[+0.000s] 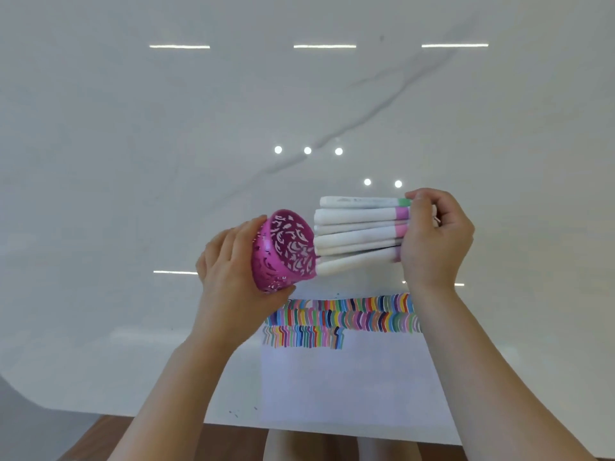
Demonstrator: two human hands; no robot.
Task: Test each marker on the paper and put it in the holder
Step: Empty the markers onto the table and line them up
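From the head camera, the left hand (229, 277) grips a pink cutout holder (283, 251), tipped on its side with the mouth facing right. The right hand (432, 237) is closed around the capped ends of a bundle of white markers (357, 234), whose other ends touch the holder's rim. Below them, the paper (349, 377) lies at the table's (133, 161) near edge, covered in coloured strokes.

We've got the pink cut-out holder (283, 252) tipped sideways in our left hand (233, 277), while our right hand (432, 237) grips a whole bundle of white markers (357, 234) pointing at its mouth. Paper (349, 371) below has rows of colourful strokes (342, 319).
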